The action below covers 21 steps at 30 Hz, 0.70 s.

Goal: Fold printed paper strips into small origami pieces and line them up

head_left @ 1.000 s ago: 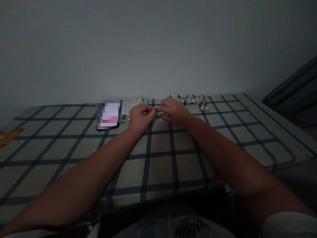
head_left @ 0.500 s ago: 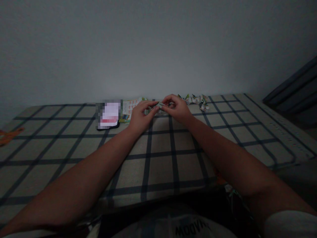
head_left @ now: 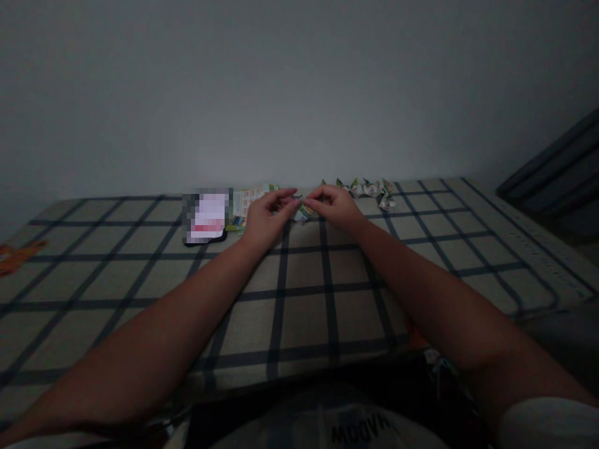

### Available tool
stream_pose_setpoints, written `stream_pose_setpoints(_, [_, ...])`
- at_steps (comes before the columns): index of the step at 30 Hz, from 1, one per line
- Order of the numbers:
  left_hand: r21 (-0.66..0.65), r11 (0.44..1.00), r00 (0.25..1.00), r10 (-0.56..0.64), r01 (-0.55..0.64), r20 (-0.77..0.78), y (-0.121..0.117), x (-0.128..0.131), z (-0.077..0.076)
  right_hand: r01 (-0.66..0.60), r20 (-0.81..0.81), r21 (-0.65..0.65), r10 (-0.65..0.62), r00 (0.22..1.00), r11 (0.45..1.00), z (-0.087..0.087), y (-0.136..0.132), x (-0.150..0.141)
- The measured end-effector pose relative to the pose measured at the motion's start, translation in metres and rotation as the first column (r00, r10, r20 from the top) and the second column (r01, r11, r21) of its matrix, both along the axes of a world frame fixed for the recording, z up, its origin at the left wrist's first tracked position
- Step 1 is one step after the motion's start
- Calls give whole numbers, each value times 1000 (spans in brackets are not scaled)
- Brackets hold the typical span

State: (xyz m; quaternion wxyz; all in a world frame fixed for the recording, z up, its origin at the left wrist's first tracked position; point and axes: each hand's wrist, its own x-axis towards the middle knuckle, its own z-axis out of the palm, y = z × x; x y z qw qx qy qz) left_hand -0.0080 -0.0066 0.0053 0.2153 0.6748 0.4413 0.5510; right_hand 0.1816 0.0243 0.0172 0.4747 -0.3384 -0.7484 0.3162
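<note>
Between my two hands is a small folded piece of printed paper (head_left: 303,212), green and whitish. My left hand (head_left: 270,211) pinches its left side between thumb and fingers. From the right, my right hand (head_left: 333,204) pinches it too, the thumb and forefinger close to the left thumb. Just beyond my right hand lie several small folded paper pieces (head_left: 369,188) in a loose row, green and white with pointed tips. Left of my left hand rests a stack of printed sheets (head_left: 244,201), partly covered by that hand.
A phone (head_left: 206,218) with a lit, blurred screen lies left of the sheets. A checked cloth (head_left: 299,312) covers the table, which meets a plain wall (head_left: 299,93). Something orange (head_left: 19,255) lies at the far left, and dark ribbed fabric (head_left: 556,162) hangs at the right.
The fingers have shifted their grip and drawn slightly apart. The paper has turned, so more of its green printed face shows between them. The sheets and phone stay put.
</note>
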Motion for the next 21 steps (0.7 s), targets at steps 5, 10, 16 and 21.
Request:
stream_pose_setpoints(5, [-29,998,995,-55,53,-86,-3,0,3,-88,-48,-100,83,995,991,-2,1,0])
stream_pose_setpoints(10, [-28,999,993,-28,25,-111,-7,-1,7,-120,-28,-57,119,992,991,-4,0,-2])
stream_pose_setpoints(16, [-149,980,990,-138,135,-8,-7,2,6,-101,-4,-30,101,995,994,0,-2,-1])
stream_pose_setpoints(21, [-189,974,990,-134,124,-42,-7,2,5,-82,-83,-97,74,994,992,0,-1,-3])
